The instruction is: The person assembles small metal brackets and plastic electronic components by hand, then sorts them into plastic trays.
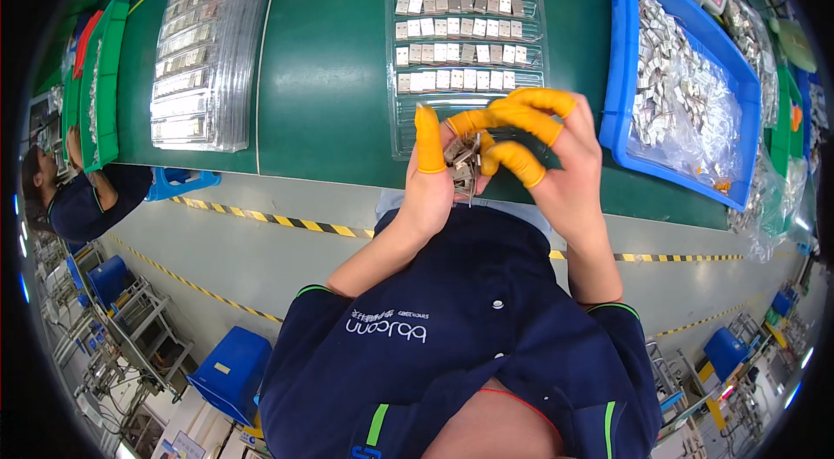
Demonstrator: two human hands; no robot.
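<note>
My left hand (428,185) cups a loose handful of small metal USB connectors (464,171) close to the table's front edge. Yellow finger cots cover its fingertips, and its thumb points up. From the right, my right hand (569,151), also in yellow finger cots, curls its fingers in against that handful. What its fingertips pinch is hidden. Just beyond both hands lies a clear plastic tray (402,133) holding several rows of USB connectors, metal shells side by side. The tray's nearest strip, partly behind my fingers, shows no connectors.
A blue bin (618,68) of loose connectors and plastic bags stands at the right on the green table (321,68). Stacked clear trays (204,51) of connectors lie at the left. Farther left, a person (82,198) works by a green bin (106,85).
</note>
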